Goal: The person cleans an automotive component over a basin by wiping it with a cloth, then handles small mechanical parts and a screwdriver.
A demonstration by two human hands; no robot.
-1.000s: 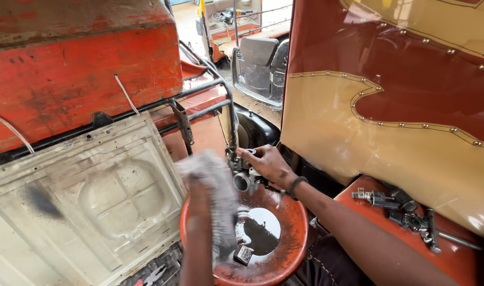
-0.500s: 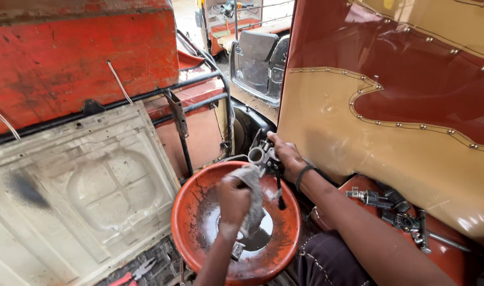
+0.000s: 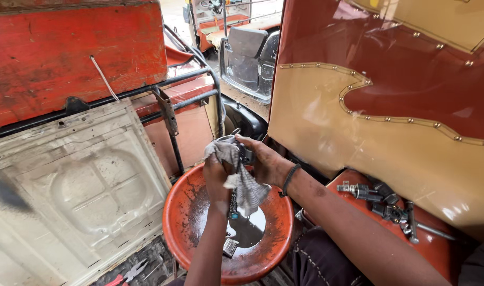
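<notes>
At nine o'clock of the frame lay a dented off-white metal panel, tilted against a worn red body panel at eleven o'clock, with a black tube frame running between them. At seven o'clock, below the white sheet, red-handled pliers lay on the dark floor.

Near the centre, the left hand was closed around a grey rag, its fingers clamped on the cloth and pressing it against a small dark metal part. The rag's loose end hung down at six o'clock over an orange plastic basin, which held dark oily liquid and a small metal piece at its bottom.

Just to the right, the right hand, with a black band on the wrist, gripped the same metal part from the two o'clock side, fingers curled together on it; both hands met above the basin's upper rim.

At four o'clock, a cluster of sockets and wrenches rested on a red surface, and from one to three o'clock stood a tan and maroon studded upholstery panel
</notes>
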